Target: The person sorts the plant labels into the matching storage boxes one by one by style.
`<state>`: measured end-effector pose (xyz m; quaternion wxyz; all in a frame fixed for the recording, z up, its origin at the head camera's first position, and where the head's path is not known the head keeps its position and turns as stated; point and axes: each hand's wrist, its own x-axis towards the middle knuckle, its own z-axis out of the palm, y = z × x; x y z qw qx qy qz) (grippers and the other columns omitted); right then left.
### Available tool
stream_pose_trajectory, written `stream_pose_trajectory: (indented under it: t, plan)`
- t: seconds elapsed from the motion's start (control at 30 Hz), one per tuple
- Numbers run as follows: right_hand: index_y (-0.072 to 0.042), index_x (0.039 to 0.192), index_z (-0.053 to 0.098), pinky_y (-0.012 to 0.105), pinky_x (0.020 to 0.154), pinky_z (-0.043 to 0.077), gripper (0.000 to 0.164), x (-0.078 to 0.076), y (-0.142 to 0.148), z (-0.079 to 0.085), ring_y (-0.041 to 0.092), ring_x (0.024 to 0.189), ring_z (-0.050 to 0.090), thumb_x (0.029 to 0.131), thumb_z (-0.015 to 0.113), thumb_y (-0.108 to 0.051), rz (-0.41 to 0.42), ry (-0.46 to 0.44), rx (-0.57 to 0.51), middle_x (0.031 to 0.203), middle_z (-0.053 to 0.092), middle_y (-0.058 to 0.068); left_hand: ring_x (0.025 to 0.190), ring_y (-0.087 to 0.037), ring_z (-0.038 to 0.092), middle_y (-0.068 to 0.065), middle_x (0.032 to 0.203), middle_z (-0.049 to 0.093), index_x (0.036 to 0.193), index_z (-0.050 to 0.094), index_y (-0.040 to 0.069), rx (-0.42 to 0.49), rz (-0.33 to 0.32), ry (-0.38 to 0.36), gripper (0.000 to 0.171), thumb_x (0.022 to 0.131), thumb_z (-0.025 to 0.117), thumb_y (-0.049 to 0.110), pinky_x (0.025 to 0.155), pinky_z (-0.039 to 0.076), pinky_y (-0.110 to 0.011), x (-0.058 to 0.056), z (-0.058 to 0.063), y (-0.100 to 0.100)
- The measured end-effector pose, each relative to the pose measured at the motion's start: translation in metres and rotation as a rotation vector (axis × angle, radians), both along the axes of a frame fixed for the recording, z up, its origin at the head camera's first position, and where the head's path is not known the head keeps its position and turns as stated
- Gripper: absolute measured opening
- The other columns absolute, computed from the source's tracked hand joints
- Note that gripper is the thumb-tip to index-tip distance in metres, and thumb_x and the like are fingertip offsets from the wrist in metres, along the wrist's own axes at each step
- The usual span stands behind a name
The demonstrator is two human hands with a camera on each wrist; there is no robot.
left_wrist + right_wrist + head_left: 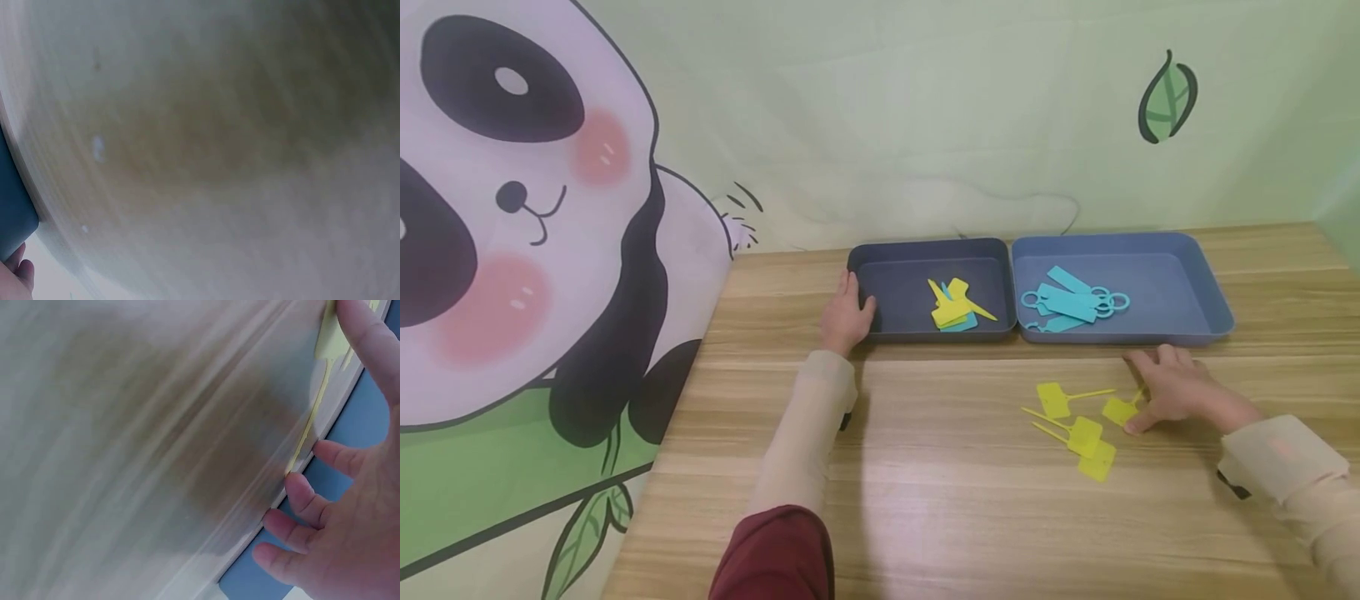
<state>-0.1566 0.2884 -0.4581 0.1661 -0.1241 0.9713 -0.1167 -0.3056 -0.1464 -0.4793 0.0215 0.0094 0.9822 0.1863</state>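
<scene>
My right hand (1180, 390) lay spread at a yellow tag (1118, 412), judged light, best edge-pinched; left hand (844, 319) gripped dark tray (910, 337).

No writing, brand name, number or sign can be read in any of the views: none on the yellow tags (1084, 435), the blue tags (1067, 302), the dark tray (891, 292), the blue tray (1172, 292), the desk (955, 500) or the printed wall (880, 100).
</scene>
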Motion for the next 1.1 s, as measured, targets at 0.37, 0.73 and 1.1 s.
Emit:
stream_pose_trajectory:
  t: [0.37, 0.73, 1.1]
  plan:
    - [0.008, 0.124, 0.033, 0.062, 0.079, 0.029, 0.118, 0.007, 0.002, 0.002, 0.046, 0.095, 0.035, 0.047, 0.064, -0.074, -0.056, 0.007, 0.001, 0.103, 0.039, 0.032, 0.131, -0.027, 0.029, -0.004, 0.15, 0.007, 0.142, 0.015, 0.006, 0.006, 0.0, 0.0, 0.063, 0.091, 0.037, 0.037, 0.105, 0.029, -0.037, -0.001, -0.001, 0.0]
    - [0.001, 0.093, 0.055, 0.043, 0.063, 0.042, 0.047, 0.005, 0.021, -0.001, 0.031, 0.077, 0.051, 0.066, 0.073, -0.034, -0.01, 0.157, -0.028, 0.084, 0.057, 0.015, 0.13, -0.027, 0.03, -0.004, 0.15, 0.009, 0.142, 0.015, 0.007, 0.003, 0.008, -0.001, 0.063, 0.091, 0.038, 0.036, 0.104, 0.03, -0.037, 0.0, 0.001, 0.002]
    - [-0.012, 0.066, 0.053, 0.032, 0.056, 0.036, 0.012, 0.007, 0.03, -0.002, 0.02, 0.067, 0.046, 0.066, 0.062, -0.004, 0.028, 0.215, -0.018, 0.067, 0.05, 0.003, 0.129, -0.028, 0.031, -0.004, 0.15, 0.008, 0.142, 0.016, 0.006, 0.003, 0.005, 0.004, 0.062, 0.091, 0.037, 0.036, 0.104, 0.03, -0.037, 0.0, 0.0, 0.001]
